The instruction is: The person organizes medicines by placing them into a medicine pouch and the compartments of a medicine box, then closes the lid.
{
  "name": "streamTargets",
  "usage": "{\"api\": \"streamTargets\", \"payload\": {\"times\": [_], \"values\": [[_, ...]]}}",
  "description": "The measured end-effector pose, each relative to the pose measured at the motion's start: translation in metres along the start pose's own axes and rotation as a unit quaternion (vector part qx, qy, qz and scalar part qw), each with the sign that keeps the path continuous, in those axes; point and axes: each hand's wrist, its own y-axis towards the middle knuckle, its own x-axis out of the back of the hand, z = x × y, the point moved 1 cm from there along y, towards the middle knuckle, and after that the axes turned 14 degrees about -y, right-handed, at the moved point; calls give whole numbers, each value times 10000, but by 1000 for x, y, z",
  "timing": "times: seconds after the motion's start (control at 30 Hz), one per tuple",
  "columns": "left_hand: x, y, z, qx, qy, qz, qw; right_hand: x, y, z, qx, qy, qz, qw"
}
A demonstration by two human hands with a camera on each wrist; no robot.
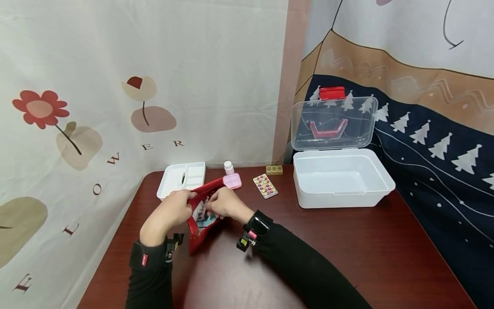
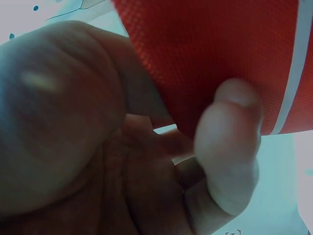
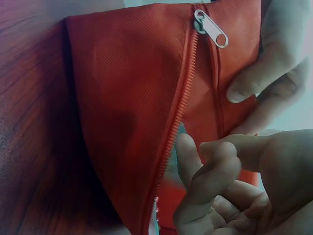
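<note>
A red zippered pouch [image 1: 197, 245] is held over the table with its mouth open. My left hand [image 1: 173, 210] grips its left edge, thumb on one side and fingers on the other, as the left wrist view shows. My right hand [image 1: 228, 205] reaches into the opening with bent fingers. Whether those fingertips pinch anything is hidden. Inside the pouch lie silvery and white packets and a light blue item [image 1: 208, 222], too small to tell exactly. The metal zipper pull [image 3: 211, 28] sits at one end of the parted zip in the right wrist view.
Behind the pouch stand a white compartment tray [image 1: 194, 174], a white bottle [image 1: 229, 167] and a pink case [image 1: 233, 181]. To the right lie a blister pack of pills [image 1: 265, 186], a yellowish pill box [image 1: 274, 170] and a white bin [image 1: 339, 199] with its clear lid [image 1: 356, 124] raised.
</note>
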Motion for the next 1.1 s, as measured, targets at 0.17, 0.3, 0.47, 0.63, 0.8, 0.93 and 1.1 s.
{"api": "streamTargets", "payload": {"times": [0.17,0.3,0.47,0.63,0.8,0.93,1.1], "values": [[1,-1,-1,46,-2,15,10000,0,-2,0,75,-412,6,9991],[2,-3,-2,168,-99,33,9998,6,-8,-2,178,-927,-360,9949],[2,-3,-2,185,-130,35,9997,22,-17,-16,426,-1872,-1557,9690],[2,-2,-1,223,-116,24,9997,42,-17,-44,384,-2442,-2351,9400],[2,-2,-1,199,-127,-2,9997,57,-9,-80,-307,-2501,-2395,9376],[0,-3,0,246,-192,-2,9995,63,-9,-104,-875,-2517,-2239,9375],[-1,-2,2,262,-261,-18,9993,64,-12,-127,-1139,-2829,-2411,9213]]}}
